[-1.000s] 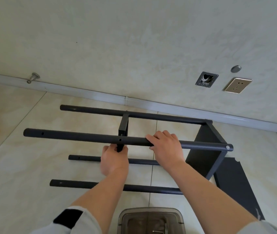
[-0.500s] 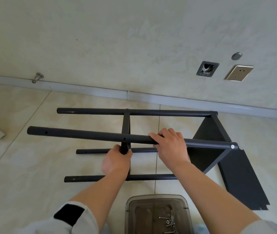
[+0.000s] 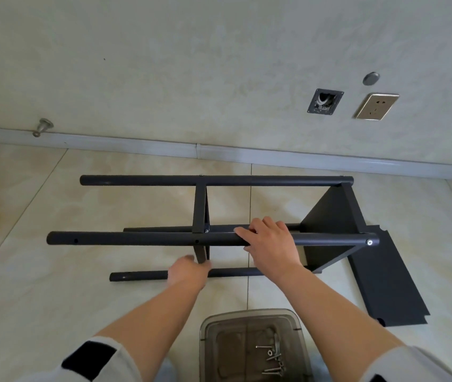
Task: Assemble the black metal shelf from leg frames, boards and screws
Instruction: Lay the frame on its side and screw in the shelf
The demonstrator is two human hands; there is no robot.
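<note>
Head view. The partly assembled black metal shelf (image 3: pixel 247 210) lies on its side on the tiled floor (image 3: pixel 26 271), its four leg tubes running left to right. One board (image 3: pixel 332 216) is already fixed at the right end, and a middle board (image 3: pixel 200 208) stands edge-on between the tubes near mid-length. A loose board (image 3: pixel 384 277) lies flat on the floor just right of the frame.

The right hand (image 3: pixel 270 246) grasps the near upper leg tube (image 3: pixel 142 239), fingers curled over its top, just right of the middle board. The left hand (image 3: pixel 189 272) is at the near lower edge of the middle board, fingertips touching or pinching it; motion blur hides the exact finger position, so its grip cannot be confirmed.

Key relation: the tube's long axis runs left-right, and its unused screw hole (image 3: pixel 196 241) sits directly above the left hand, left of the right hand. The left hand is the nearer one to that joint.

Supply: loose screws (image 3: pixel 273 357) lie in a translucent plastic container (image 3: pixel 211 340) at the near edge, between the forearms, within short reach of either hand. Fastening the middle board to the near tube appears to be the step in hand.
</note>
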